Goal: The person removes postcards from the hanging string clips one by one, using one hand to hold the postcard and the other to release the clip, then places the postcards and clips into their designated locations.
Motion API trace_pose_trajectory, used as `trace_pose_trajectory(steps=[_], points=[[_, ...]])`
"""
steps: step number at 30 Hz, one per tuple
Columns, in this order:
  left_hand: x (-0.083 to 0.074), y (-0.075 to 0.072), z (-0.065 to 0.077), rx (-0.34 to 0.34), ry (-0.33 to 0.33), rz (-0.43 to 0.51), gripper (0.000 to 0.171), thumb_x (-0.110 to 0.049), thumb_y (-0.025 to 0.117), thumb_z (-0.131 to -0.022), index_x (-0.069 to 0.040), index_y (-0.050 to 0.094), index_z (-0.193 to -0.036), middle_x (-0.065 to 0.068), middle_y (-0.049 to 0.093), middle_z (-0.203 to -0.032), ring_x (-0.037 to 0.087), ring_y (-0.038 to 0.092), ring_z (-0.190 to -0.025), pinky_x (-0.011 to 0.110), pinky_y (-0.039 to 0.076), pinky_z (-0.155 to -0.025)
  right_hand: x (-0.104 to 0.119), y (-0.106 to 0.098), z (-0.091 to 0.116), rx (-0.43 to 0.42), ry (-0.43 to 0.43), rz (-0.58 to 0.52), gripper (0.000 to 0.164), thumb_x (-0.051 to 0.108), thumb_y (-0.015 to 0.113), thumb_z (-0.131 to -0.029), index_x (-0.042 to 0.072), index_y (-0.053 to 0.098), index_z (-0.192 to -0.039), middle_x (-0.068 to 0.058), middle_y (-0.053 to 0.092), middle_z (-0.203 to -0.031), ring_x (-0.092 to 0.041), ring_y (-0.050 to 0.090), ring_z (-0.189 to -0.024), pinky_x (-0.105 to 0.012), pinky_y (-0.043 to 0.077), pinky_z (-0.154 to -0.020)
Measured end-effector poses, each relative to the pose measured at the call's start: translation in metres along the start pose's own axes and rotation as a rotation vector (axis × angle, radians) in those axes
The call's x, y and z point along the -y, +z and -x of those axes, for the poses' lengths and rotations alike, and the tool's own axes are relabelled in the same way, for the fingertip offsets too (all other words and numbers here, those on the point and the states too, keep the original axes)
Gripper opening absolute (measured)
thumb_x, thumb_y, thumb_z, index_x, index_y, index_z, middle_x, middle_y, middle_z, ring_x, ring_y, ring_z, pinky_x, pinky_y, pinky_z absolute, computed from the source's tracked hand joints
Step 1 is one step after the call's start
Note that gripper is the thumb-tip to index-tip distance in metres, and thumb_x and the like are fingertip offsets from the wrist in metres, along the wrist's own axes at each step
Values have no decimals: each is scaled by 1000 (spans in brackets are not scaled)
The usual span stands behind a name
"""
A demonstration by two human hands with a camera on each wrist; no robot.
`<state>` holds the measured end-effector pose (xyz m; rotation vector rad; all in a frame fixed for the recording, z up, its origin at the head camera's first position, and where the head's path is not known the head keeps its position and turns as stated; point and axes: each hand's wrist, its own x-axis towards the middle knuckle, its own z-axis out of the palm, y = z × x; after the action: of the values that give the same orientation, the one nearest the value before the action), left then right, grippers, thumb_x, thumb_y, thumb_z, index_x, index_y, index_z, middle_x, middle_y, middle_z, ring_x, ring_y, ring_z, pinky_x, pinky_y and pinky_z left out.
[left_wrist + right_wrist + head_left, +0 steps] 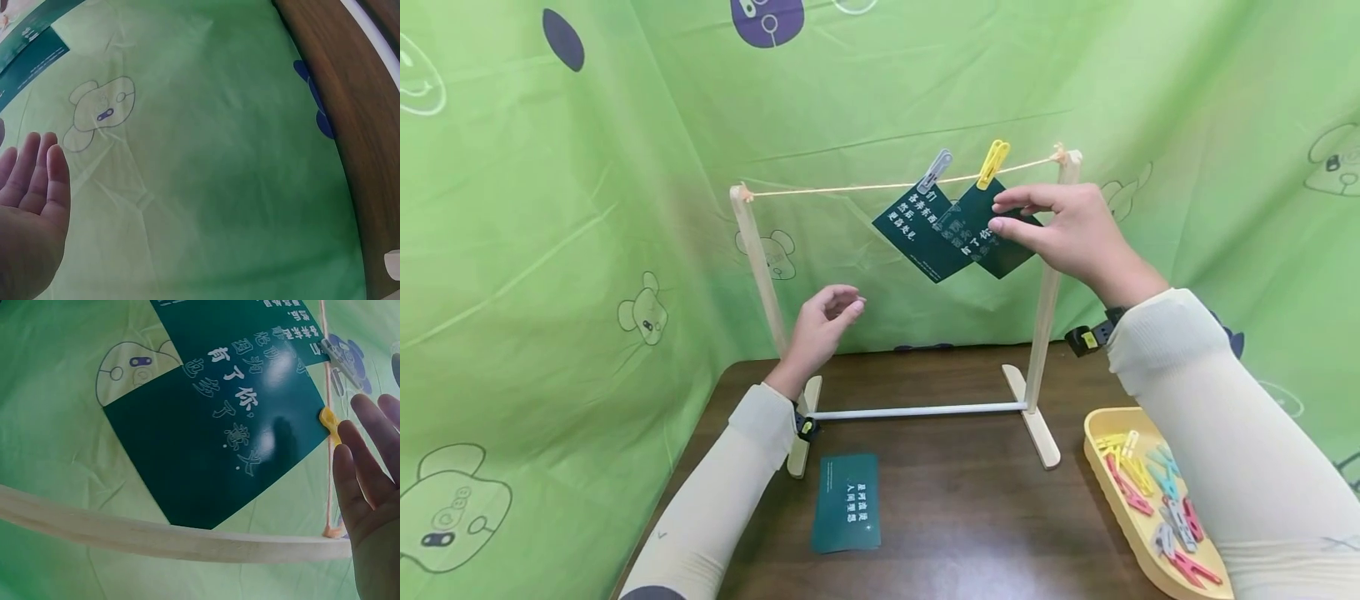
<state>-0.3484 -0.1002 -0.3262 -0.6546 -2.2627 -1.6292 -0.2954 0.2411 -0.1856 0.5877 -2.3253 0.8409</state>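
Observation:
Two dark green cards with white writing hang cornerwise and overlap on a string (835, 190). A grey clothespin (935, 172) clips the left card (901, 232); a yellow clothespin (992, 164) clips the right card (169, 456). My right hand (1071, 227) is in front of the right card with fingers extended and thumb apart, holding nothing. Whether its fingertips touch the card cannot be told. Lower and to the left, my left hand (820, 329) floats in the air near the left post, fingers loosely bent and nothing in them.
The string runs between two wooden posts, left (760, 258) and right (1045, 325), joined low down by a white rod (917, 411). More green cards (833, 517) lie stacked on the brown table (970, 517). At right, a yellow tray (1123, 525) contains several coloured clothespins (1180, 521).

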Motion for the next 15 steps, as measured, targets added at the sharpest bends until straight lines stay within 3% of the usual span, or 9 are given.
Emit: trace_pose_trajectory(steps=[4,8,11,15], points=[[-1,4,-5,21,6,-27,31,-24,67,-100,-5,65,-124,17,73,-120,25,70,-107,31,55,-93,2,0,-6,-5,-12,-7,30,33,78,-91,19,77,-118,-7,77,-117,-20,67,-107,-10,42,-80],[-4,7,-7,25,1,-45,31,-26,68,-100,-7,66,-124,12,74,-119,24,69,-109,36,55,-96,3,1,-11,8,-25,1,31,32,78,-91,19,76,-119,-7,76,-121,-27,69,-110,-10,42,-81],[-6,9,-10,31,7,-61,31,-26,68,-100,-8,66,-125,11,74,-119,23,69,-110,37,55,-96,5,0,-15,13,-32,11,32,32,78,-91,19,76,-120,-6,75,-124,-29,69,-111,-18,45,-88],[-7,11,-15,42,20,-70,31,-26,67,-100,-8,66,-124,11,74,-119,23,69,-110,38,55,-97,10,0,-22,-3,-48,26,33,29,78,-91,16,75,-121,-9,75,-122,-31,69,-112,-36,46,-100]])
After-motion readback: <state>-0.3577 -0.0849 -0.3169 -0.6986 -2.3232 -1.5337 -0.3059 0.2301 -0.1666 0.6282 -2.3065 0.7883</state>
